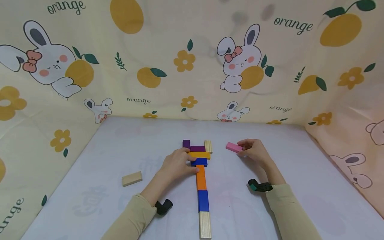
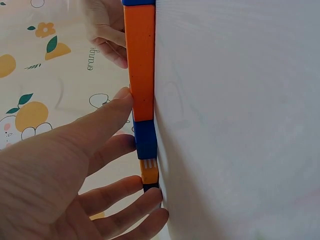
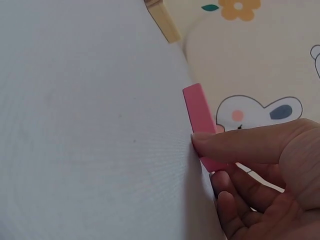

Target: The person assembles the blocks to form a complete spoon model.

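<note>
A line of wooden blocks runs down the middle of the white table in the head view. From its far end come a small purple block (image 1: 186,143), a crosswise purple block (image 1: 198,148), a plain wood block (image 1: 208,146), a yellow block (image 1: 201,155), a blue block (image 1: 200,162) and an orange block (image 1: 201,180). My left hand (image 1: 175,165) lies along the row's left side, extended fingers touching several blocks and thumb at the orange one (image 2: 140,65). To the right of the row, my right hand (image 1: 256,151) pinches a pink block (image 1: 232,147) between thumb and fingers.
Nearer me the line continues with another blue block (image 1: 203,200) and a plain wood block (image 1: 205,225). A loose plain block (image 1: 132,179) lies on the white table (image 1: 99,206) at the left. Printed cloth (image 1: 192,40) hangs behind and along the sides.
</note>
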